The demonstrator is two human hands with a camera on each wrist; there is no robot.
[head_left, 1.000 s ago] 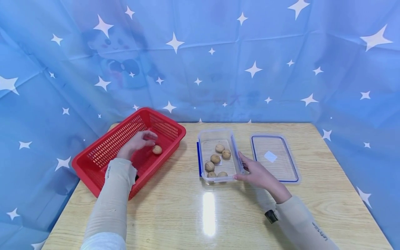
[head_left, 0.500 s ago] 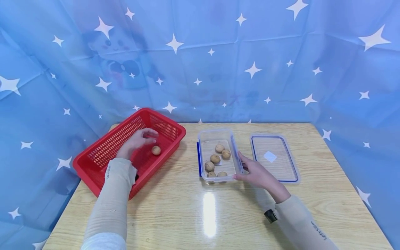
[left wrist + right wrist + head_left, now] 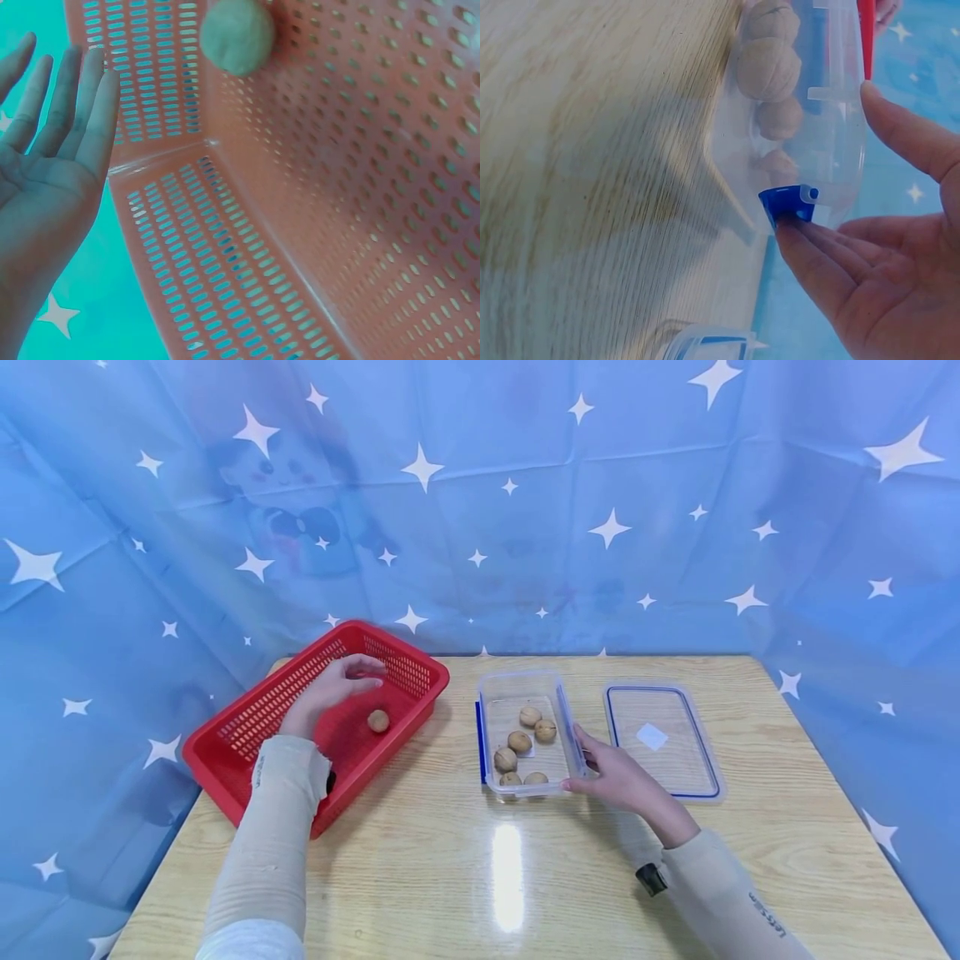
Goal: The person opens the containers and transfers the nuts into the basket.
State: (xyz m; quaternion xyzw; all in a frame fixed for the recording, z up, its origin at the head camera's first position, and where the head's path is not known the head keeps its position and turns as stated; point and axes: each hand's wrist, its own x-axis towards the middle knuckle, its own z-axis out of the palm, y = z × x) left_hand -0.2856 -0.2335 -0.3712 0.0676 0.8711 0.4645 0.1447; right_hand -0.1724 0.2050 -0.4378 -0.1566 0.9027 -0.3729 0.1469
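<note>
My left hand (image 3: 333, 693) hovers over the red basket (image 3: 405, 718), its fingers relaxed and apart, with nothing in them. A lone walnut (image 3: 378, 721) lies on the basket floor just to the right of that hand; the left wrist view shows the walnut (image 3: 238, 36) apart from the fingers (image 3: 97, 127). My right hand (image 3: 618, 781) holds the clear plastic container (image 3: 558, 760) at its near right corner. In the right wrist view its thumb is at the wall and its fingertips (image 3: 799, 244) at a blue side clip (image 3: 789, 202). Several walnuts (image 3: 520, 742) lie inside the container.
To the right of the container, the clear lid (image 3: 678, 756) with a blue seal lies flat on the wooden table (image 3: 420, 877). A blue star-patterned cloth (image 3: 480, 510) hangs behind the table and at both sides.
My left hand has risen slightly and shifted a little away from the walnut in the basket. The right hand and the container stay in place; the head view has shifted slightly.
</note>
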